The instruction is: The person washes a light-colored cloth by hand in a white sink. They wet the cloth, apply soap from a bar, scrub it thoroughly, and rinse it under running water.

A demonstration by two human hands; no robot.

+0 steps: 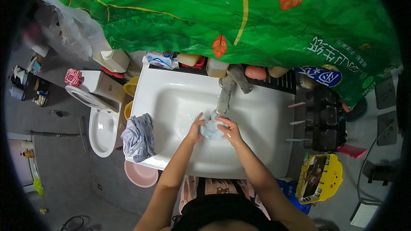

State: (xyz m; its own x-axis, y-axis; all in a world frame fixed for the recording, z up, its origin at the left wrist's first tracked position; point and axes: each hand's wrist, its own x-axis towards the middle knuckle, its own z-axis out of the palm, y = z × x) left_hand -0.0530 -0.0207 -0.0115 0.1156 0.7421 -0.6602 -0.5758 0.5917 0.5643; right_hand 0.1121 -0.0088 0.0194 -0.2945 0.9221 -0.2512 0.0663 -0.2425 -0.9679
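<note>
At the middle of the head view, taken here as the clock's centre, a pale cloth [212, 130] lies bunched in the white sink [269, 124], just under the tip of the tap [224, 98], which reaches in from 12 o'clock. Bubbles or drops speckle the sink toward 10 o'clock.

Around the sink, a red dish [199, 64] between 11 and 12 holds a yellowish soap [188, 59]. Beside it at 12 stands a cloudy tub [217, 67], its contents too dim to tell. At 3 o'clock a black rack [327, 117] carries brushes [297, 122], their handles pointing to 9. A yellow basket [336, 175] at 4 holds a dark, jumbled load that I cannot make out. At 8, a pink basin [141, 174] shows partly past the sink's edge; at 10, two yellow tubs [131, 86] sit beside the toilet [97, 141], their insides mostly hidden. Lilac laundry [139, 137] is heaped over the sink's rim at 9.

The left hand [195, 130] is at the cloth's 9 o'clock side, thumb up toward 12, fingers curled against the edge, holding it. The right hand [231, 131] comes from 4 o'clock, its fingers bent over the cloth's upper right and gripping it. The cloth lies between both sets of fingers, touching each; the fingertips beneath are hidden.
</note>
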